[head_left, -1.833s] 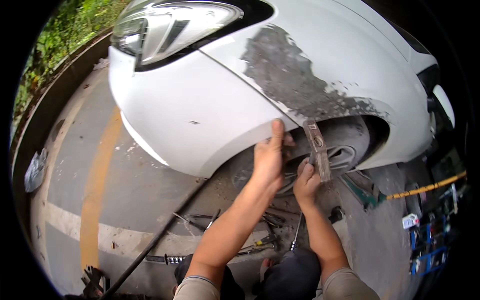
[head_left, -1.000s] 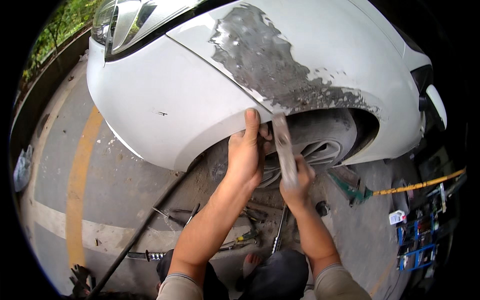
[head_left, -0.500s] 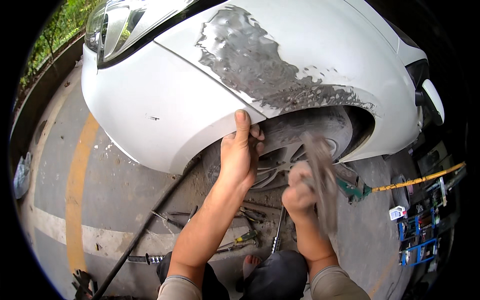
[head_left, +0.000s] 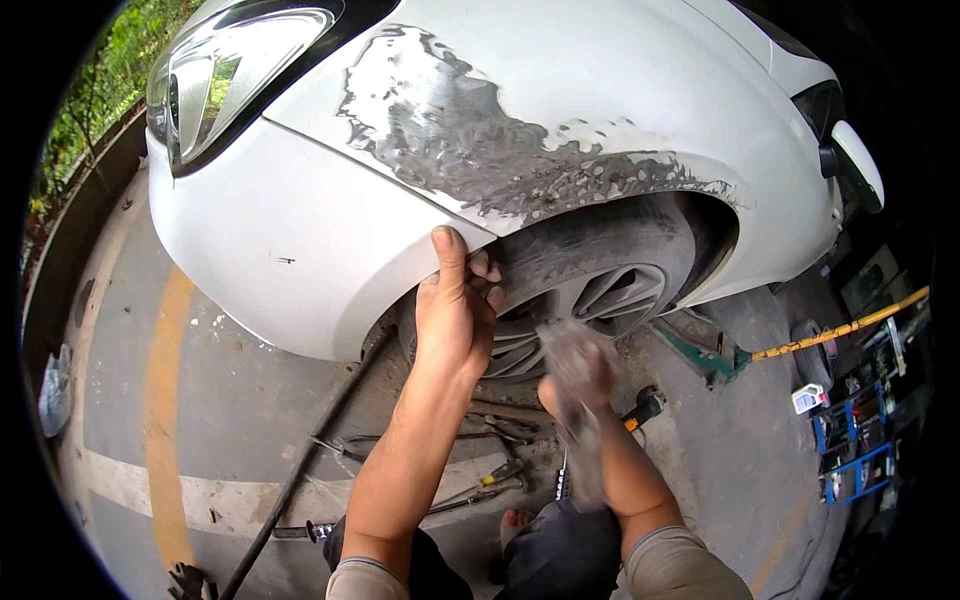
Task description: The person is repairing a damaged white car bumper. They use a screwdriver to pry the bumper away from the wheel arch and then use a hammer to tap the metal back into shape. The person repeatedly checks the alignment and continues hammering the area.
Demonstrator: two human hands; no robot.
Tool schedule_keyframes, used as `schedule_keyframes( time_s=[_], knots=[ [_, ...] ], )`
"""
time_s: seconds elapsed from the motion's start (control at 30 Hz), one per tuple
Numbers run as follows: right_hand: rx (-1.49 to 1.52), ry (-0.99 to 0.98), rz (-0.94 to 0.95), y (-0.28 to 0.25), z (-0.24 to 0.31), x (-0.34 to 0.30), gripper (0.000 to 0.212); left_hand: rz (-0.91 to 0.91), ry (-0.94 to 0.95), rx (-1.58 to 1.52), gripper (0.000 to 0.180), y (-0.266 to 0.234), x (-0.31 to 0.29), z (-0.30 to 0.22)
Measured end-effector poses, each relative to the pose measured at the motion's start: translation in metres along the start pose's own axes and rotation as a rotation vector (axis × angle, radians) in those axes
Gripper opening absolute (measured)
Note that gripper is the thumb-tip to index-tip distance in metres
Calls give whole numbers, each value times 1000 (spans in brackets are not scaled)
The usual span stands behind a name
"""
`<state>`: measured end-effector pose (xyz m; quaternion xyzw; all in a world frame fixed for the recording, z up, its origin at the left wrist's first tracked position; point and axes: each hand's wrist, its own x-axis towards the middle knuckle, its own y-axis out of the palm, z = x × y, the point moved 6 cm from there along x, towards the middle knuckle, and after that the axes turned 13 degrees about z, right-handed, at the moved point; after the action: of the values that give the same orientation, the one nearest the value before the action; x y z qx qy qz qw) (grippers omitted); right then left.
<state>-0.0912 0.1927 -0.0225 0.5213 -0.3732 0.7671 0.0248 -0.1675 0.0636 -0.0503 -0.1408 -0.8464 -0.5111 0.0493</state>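
My left hand (head_left: 455, 315) grips the wheel-arch edge of the white bumper (head_left: 330, 260), its thumb outside and its fingers curled behind the lip. Just above it, the white fender (head_left: 630, 90) carries a large bare-metal patch (head_left: 450, 140), dented and rough along the arch. My right hand (head_left: 598, 372) is closed round a long, flat, grey-brown tool (head_left: 583, 450), smeared by motion; its exact kind cannot be made out. Both stay in front of the dusty wheel (head_left: 620, 290), the tool apart from the fender.
Hand tools, among them a yellow-handled hammer (head_left: 505, 470), lie on the floor below my hands. A long dark bar (head_left: 310, 460) leans against the bumper. On the right are a green jack (head_left: 705, 350) with a yellow handle, an orange-and-black power tool (head_left: 645, 408) and blue racks (head_left: 860, 470).
My right hand and the blurred tool have swung left and slightly down. My left hand keeps its grip on the bumper edge. The whole view has shifted, so the car appears further left.
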Motion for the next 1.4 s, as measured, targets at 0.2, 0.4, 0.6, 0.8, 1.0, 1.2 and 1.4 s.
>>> schedule_keyframes(
  time_s=[0.2, 0.4, 0.6, 0.8, 1.0, 1.2, 1.4],
  knots=[
    [-112, 133, 87, 18, 9, 5, 36, 21, -25, 31, 52, 0, -3, -2],
    [-56, -61, 50, 3, 3, -6, 20, 55, 31, -70, 44, -1, -1, 3],
    [13, 206, 58, 9, -6, -9, 35, 50, -2, -135, 43, -9, 4, 6],
    [52, 167, -25, 15, -32, -12, 33, 9, -78, -147, 48, -5, 4, 7],
    [95, 362, -183, 8, -46, -38, 18, 35, -1, -139, 58, 3, -2, 1],
    [237, -65, -234, -44, -6, 0, 29, 235, -35, -385, 78, 23, -7, 4],
    [-385, 133, -121, -39, -20, -27, 16, 355, 4, -462, 90, 52, 1, 16]
  ],
)
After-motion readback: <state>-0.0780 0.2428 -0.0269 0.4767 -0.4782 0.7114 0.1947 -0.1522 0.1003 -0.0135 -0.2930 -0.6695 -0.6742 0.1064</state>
